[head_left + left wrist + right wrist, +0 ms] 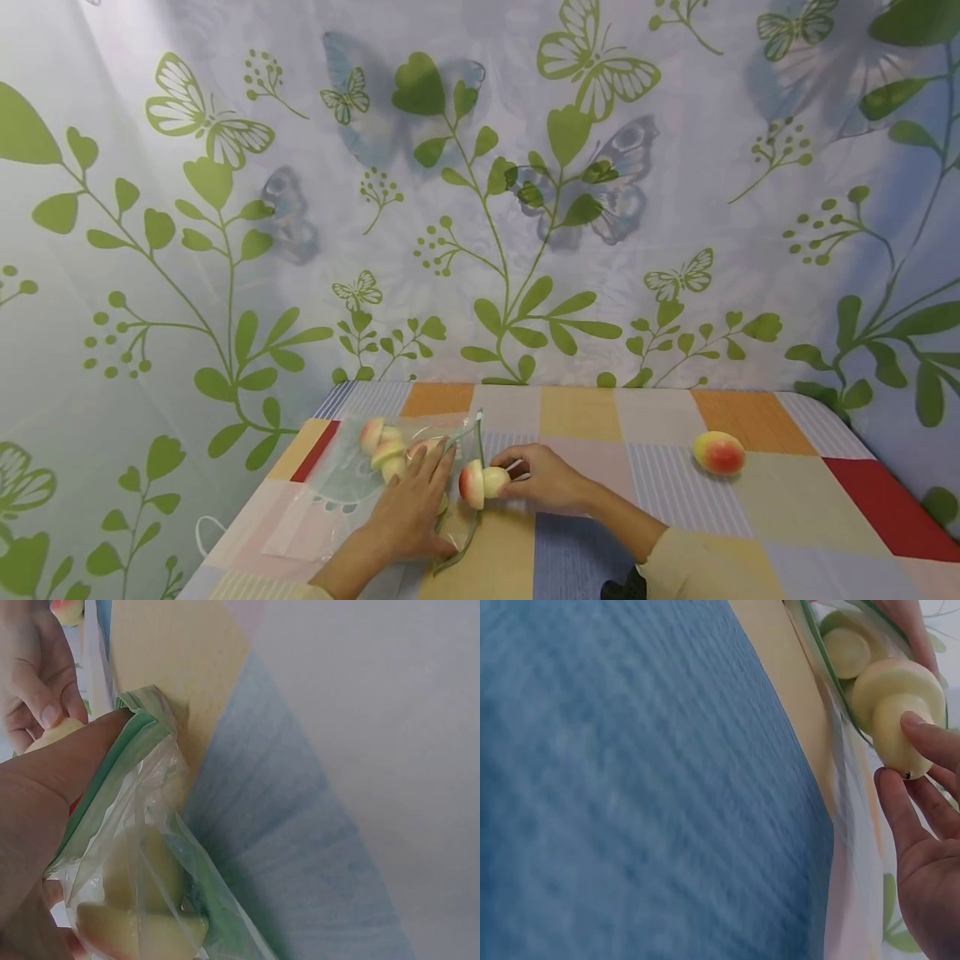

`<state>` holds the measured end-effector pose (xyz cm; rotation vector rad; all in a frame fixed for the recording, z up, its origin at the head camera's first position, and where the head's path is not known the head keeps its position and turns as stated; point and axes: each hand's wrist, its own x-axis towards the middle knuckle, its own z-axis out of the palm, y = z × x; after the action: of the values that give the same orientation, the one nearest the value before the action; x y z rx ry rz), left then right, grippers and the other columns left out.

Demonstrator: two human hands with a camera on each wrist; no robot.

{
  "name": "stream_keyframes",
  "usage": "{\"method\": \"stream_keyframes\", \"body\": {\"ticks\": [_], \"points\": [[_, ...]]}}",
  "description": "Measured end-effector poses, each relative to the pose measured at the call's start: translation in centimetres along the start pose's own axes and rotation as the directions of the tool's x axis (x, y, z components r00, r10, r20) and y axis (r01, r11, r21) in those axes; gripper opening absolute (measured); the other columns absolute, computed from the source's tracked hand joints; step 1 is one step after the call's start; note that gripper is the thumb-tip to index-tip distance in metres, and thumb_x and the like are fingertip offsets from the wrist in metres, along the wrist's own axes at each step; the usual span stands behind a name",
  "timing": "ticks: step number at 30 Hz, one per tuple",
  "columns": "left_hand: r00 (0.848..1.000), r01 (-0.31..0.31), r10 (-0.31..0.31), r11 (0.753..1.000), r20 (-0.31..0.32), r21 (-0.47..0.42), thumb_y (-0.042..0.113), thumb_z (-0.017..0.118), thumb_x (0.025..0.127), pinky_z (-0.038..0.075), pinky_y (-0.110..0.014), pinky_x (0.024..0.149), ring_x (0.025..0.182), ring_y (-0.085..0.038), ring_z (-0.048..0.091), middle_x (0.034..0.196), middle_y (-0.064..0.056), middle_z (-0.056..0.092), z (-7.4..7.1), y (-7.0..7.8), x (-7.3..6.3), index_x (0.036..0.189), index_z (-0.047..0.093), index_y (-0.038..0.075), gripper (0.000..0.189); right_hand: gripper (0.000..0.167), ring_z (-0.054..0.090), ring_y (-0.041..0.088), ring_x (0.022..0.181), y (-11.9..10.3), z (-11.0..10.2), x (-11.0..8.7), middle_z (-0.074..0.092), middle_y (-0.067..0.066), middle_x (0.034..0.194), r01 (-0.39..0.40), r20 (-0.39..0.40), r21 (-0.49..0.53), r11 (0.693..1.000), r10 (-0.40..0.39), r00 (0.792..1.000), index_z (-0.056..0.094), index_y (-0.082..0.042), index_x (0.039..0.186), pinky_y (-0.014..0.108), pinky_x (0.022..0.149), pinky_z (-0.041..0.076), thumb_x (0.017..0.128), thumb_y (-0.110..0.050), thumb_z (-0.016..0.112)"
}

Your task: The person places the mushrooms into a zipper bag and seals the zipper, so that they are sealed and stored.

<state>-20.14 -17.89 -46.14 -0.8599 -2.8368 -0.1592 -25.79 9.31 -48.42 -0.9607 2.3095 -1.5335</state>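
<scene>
My right hand (pixel 543 479) pinches the stem of a toy mushroom (pixel 472 485) with a red and cream cap. Its cap points into the mouth of a clear zip bag (pixel 322 500) with a green edge. Across the bag lies my left hand (pixel 412 504), its thumb hooked at the lower rim and its fingers by the upper rim, holding the mouth apart. Several more toy mushrooms (pixel 386 450) are inside the bag. In the right wrist view, a pale mushroom stem (pixel 846 652) shows just behind the held mushroom's cap (pixel 900 682).
A yellow and red toy fruit (pixel 720 454) sits toward the right of the table, which has a patchwork cloth (pixel 660 417). Behind the table hangs a curtain (pixel 480 208) with leaves and butterflies. A thin white cord (pixel 201 533) curves beside the table's left edge.
</scene>
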Motion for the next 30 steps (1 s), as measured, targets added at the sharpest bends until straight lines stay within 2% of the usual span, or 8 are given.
{"method": "stream_keyframes", "body": {"ticks": [6, 11, 17, 24, 30], "points": [[1.0, 0.0, 0.0, 1.0, 0.009, 0.0, 0.056, 0.097, 0.06, 0.047, -0.073, 0.09, 0.147, -0.051, 0.027, 0.169, -0.019, 0.021, 0.0, 0.0, 0.0, 0.163, 0.021, 0.002, 0.139, 0.032, 0.07, 0.028, 0.105, -0.3, 0.9, 0.7, 0.07, 0.006, 0.118, 0.011, -0.005, -0.008, 1.0, -0.011, 1.0, 0.07, -0.003, 0.122, 0.031, 0.083, 0.058, 0.092, -0.011, 0.079], [1.0, 0.001, -0.001, 1.0, -0.003, 0.016, 0.057, 0.096, 0.059, 0.047, -0.072, 0.09, 0.147, -0.049, 0.029, 0.168, -0.018, 0.023, 0.0, 0.0, 0.1, 0.163, 0.023, 0.003, 0.138, 0.029, 0.07, 0.023, 0.103, 0.0, 1.5, 1.3, 0.071, 0.001, 0.115, 0.02, -0.021, -0.05, 0.999, -0.021, 1.0, 0.07, -0.009, 0.117, 0.029, 0.083, 0.057, 0.091, -0.011, 0.081], [1.0, 0.006, -0.006, 1.0, 0.006, 0.024, 0.058, 0.096, 0.061, 0.048, -0.072, 0.09, 0.148, -0.049, 0.028, 0.169, -0.018, 0.022, 0.0, 0.0, 0.1, 0.163, 0.021, 0.002, 0.138, 0.029, 0.072, 0.023, 0.098, 0.5, 2.3, 2.0, 0.072, 0.004, 0.114, 0.065, -0.04, -0.129, 0.989, -0.071, 0.997, 0.071, -0.006, 0.114, 0.025, 0.08, 0.057, 0.088, -0.01, 0.083], [1.0, 0.001, -0.003, 0.998, 0.017, 0.065, 0.06, 0.095, 0.06, 0.048, -0.072, 0.09, 0.147, -0.05, 0.03, 0.168, -0.018, 0.023, -0.2, 0.3, 0.1, 0.163, 0.023, 0.002, 0.139, 0.03, 0.071, 0.012, 0.094, 0.4, 2.9, 2.5, 0.074, 0.0, 0.11, 0.079, -0.073, -0.204, 0.976, -0.095, 0.993, 0.075, -0.007, 0.114, 0.023, 0.076, 0.057, 0.087, -0.018, 0.085], [1.0, 0.004, -0.004, 0.996, 0.005, 0.089, 0.061, 0.095, 0.059, 0.046, -0.074, 0.091, 0.146, -0.049, 0.031, 0.168, -0.018, 0.024, -0.3, 0.5, 0.2, 0.162, 0.025, 0.003, 0.138, 0.032, 0.067, 0.014, 0.1, 0.1, 3.3, 2.7, 0.07, 0.001, 0.115, 0.082, -0.068, -0.175, 0.981, -0.095, 0.993, 0.074, -0.004, 0.119, 0.025, 0.083, 0.057, 0.091, -0.018, 0.081]]}}
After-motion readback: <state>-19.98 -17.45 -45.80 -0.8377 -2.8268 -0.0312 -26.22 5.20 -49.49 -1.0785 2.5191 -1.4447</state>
